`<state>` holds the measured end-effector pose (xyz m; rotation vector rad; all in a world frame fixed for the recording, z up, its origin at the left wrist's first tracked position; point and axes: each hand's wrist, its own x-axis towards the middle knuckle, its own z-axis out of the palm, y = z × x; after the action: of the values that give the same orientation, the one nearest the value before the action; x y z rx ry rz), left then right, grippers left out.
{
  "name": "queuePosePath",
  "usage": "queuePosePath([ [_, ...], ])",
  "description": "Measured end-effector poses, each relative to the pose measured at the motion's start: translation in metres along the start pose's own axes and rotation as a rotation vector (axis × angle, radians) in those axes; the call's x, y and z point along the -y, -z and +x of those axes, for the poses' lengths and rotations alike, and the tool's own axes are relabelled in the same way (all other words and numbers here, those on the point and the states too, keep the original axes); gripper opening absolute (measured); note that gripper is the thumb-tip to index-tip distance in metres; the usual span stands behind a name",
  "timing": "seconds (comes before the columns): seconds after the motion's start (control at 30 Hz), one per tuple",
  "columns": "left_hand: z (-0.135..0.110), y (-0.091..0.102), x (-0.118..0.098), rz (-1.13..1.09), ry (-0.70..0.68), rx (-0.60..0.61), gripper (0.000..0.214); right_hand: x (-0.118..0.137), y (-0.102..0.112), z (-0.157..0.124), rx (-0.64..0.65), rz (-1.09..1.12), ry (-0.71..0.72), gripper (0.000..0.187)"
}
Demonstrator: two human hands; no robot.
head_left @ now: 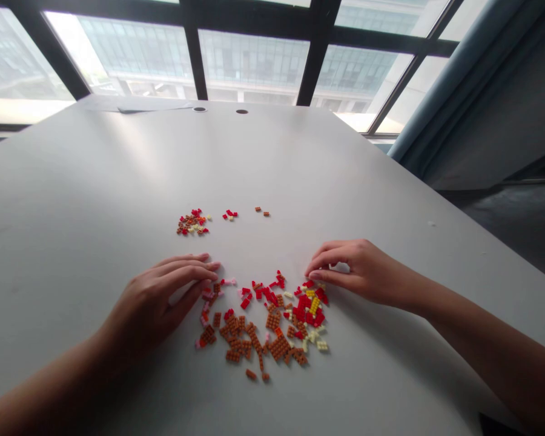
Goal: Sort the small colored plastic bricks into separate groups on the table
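My left hand [163,297] rests at the left edge of a loose pile of small toy building bricks, its fingers stretched out. Pink bricks [205,315] lie right by its fingertips and thumb. My right hand [345,266] is at the pile's upper right, thumb and forefinger tips brought together; whatever is between them is too small to make out. Just below those fingertips lie red bricks [303,310] and yellow bricks [315,305]. Brown bricks [279,347] fill the front of the pile, with pale cream bricks [322,346] at its right side.
Farther back on the white table [272,157] sits a smaller heap of tiny mixed bricks [193,223]. To its right are a few red bricks [230,213] and two brown bricks [266,214]. Paper [154,104] lies along the far edge, below the windows. A blue curtain [472,91] hangs at right.
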<state>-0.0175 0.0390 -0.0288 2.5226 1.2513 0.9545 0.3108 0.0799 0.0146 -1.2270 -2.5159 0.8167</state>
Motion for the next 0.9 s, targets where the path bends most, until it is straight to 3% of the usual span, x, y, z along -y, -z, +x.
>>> queuePosePath([
  [0.13, 0.0, 0.001, 0.0, -0.001, -0.016, -0.007, 0.016, 0.001, 0.001, 0.0, 0.023, 0.005, 0.039, 0.011],
  [0.23, 0.0, 0.001, 0.001, 0.003, -0.008, 0.002, 0.016, 0.0, 0.001, 0.006, -0.036, -0.026, 0.04, 0.012],
  [0.5, 0.0, -0.002, 0.0, -0.011, -0.002, -0.005, 0.016, -0.022, -0.006, 0.065, -0.332, -0.013, -0.086, 0.006],
  [0.63, -0.001, -0.002, 0.001, -0.002, -0.009, -0.005, 0.017, -0.025, -0.013, 0.09, -0.378, -0.029, -0.061, 0.01],
  [0.9, 0.001, -0.001, -0.001, 0.01, -0.021, 0.001, 0.016, -0.02, -0.023, 0.111, -0.455, -0.096, -0.101, 0.007],
])
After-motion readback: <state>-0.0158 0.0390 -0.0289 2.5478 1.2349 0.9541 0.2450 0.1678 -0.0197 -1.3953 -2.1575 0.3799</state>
